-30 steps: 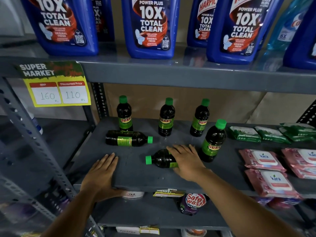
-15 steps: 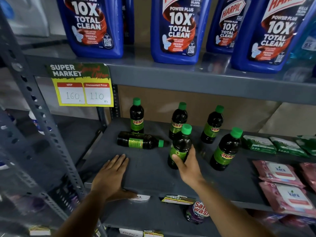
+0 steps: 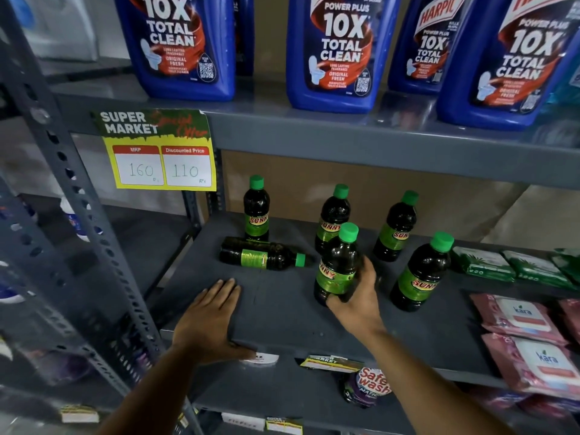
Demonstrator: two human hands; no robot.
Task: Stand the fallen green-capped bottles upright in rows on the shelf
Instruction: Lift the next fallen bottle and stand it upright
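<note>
My right hand (image 3: pixel 357 299) grips a dark green-capped bottle (image 3: pixel 337 262) and holds it upright near the middle of the grey shelf (image 3: pixel 282 312). One bottle (image 3: pixel 262 254) still lies on its side at the back left, cap pointing right. Three bottles stand at the back: left (image 3: pixel 256 208), middle (image 3: pixel 333 215) and right (image 3: pixel 396 226). Another upright bottle (image 3: pixel 422 273) stands to the right of the held one. My left hand (image 3: pixel 208 318) rests flat on the shelf's front edge, fingers spread, holding nothing.
Green packs (image 3: pixel 485 262) and pink wipe packs (image 3: pixel 521 315) fill the shelf's right side. Large blue cleaner bottles (image 3: pixel 335 51) stand on the shelf above. A price card (image 3: pixel 158 152) hangs at upper left. A perforated steel upright (image 3: pixel 78 196) runs down the left. A purple pouch (image 3: pixel 368 386) sits below.
My right hand took hold of the bottle lying on its side at the front and raised it upright. The view shifted left and closer. My left hand stayed flat on the shelf edge.
</note>
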